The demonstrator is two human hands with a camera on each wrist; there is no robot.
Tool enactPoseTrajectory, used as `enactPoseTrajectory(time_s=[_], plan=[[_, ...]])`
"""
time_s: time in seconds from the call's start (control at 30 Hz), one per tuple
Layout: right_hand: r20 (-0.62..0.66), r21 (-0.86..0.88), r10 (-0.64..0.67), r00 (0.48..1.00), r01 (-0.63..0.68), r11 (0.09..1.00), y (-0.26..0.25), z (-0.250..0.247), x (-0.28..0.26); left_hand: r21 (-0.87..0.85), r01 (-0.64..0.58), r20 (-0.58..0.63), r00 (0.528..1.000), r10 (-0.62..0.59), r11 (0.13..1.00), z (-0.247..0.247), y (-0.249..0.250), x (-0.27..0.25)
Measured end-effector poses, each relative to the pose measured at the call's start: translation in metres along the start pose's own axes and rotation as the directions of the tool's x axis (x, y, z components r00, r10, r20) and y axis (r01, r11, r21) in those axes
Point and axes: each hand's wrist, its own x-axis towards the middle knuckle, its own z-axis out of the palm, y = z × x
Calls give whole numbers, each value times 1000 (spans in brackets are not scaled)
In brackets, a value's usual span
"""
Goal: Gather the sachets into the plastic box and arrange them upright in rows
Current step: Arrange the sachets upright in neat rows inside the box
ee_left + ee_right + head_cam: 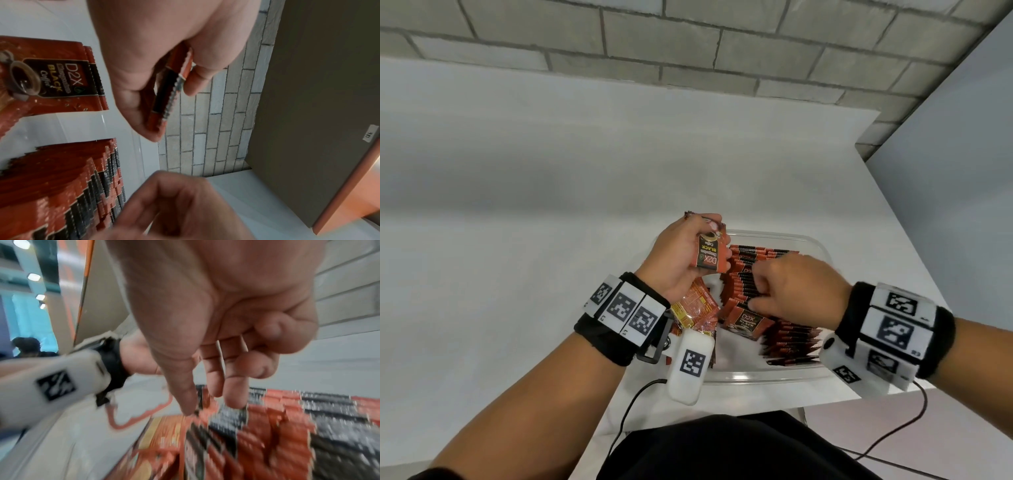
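A clear plastic box (774,236) sits on the white table and holds rows of red-and-black coffee sachets (767,260) standing on edge. My left hand (698,240) hovers over the box's far left corner and grips a thin stack of sachets (710,257), seen edge-on as the held stack (170,91) in the left wrist view. My right hand (760,287) reaches into the box from the right. Its fingertips (234,402) point down and touch the tops of the standing sachets (287,426). Several sachets (697,308) lie flat in the box's left part, below my left wrist.
The table (551,205) stretches wide to the left and back, up to a grey brick wall (688,41). Its right edge (914,253) is close to the box, with a grey partition (962,154) beyond. Cables (626,418) hang from both wrist units over my lap.
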Motion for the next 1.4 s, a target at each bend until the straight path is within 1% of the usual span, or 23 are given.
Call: enactPoseTrajectory(time_s=[0.07,0.1,0.17,0.2,0.27,0.33,0.37,0.43,0.53,0.57,0.67,0.7,0.73,0.83,0.9,0.93,0.97,1.0,1.03,1.07,1.1,1.2,1.4], plan=[[-96,194,51,994,-32,980,5,-14,0,61,4,29,1000,-6,998,0,0,-1],[-156,318,89,984,-35,947,8,-20,0,93,-2,45,999,-3,996,1,0,-2],[-239,561,200,950,-33,827,11,-28,0,127,-19,72,997,10,992,4,0,-3],[-228,667,256,939,-41,744,10,-30,0,133,-29,77,997,19,991,5,0,-4],[-113,808,311,944,-94,581,5,-28,-2,127,-55,74,996,46,990,8,-1,-4],[-13,863,273,962,-127,489,0,-21,-5,116,-78,78,994,69,990,11,-1,-4],[-8,882,252,968,-112,458,-2,-19,-6,123,-81,87,994,71,989,12,-1,-5],[-66,902,251,966,-50,428,-1,-19,-7,140,-74,109,992,59,987,14,-1,-6],[-180,910,339,924,25,415,4,-26,-4,168,-59,153,988,33,984,14,-2,-8],[-188,931,368,911,47,361,5,-27,-3,175,-64,160,986,35,982,14,-4,-9],[-115,993,364,924,108,41,2,-23,-1,156,-111,148,985,88,982,16,-7,-9],[-92,994,348,933,104,-16,1,-21,-1,152,-124,145,984,102,981,17,-8,-9],[-74,996,331,941,89,-32,2,-19,-2,155,-127,149,983,104,980,17,-7,-9],[-59,997,318,946,69,-22,7,-20,-6,172,-117,165,982,89,978,17,-6,-10],[-108,994,350,931,108,17,14,-25,-8,187,-119,123,988,97,975,16,-3,-9],[-147,988,345,927,121,95,17,-28,-11,188,-111,77,992,98,976,14,-1,-7],[-186,966,312,932,115,234,20,-29,-14,178,-96,27,995,93,979,12,0,-5],[-211,902,250,945,90,422,23,-28,-18,162,-80,-18,996,84,983,10,1,-3],[-213,792,169,962,68,607,24,-26,-22,149,-67,-52,996,75,987,7,2,-1],[-193,670,90,977,64,740,24,-22,-25,144,-59,-73,995,70,988,5,2,1],[-165,574,23,986,77,815,21,-16,-28,147,-55,-82,994,68,988,3,2,2],[-70,431,-98,993,119,894,6,1,-31,148,-47,-89,994,60,988,2,-1,3],[42,164,-126,991,117,979,-6,18,-17,141,-33,-92,995,46,989,4,-3,3]])
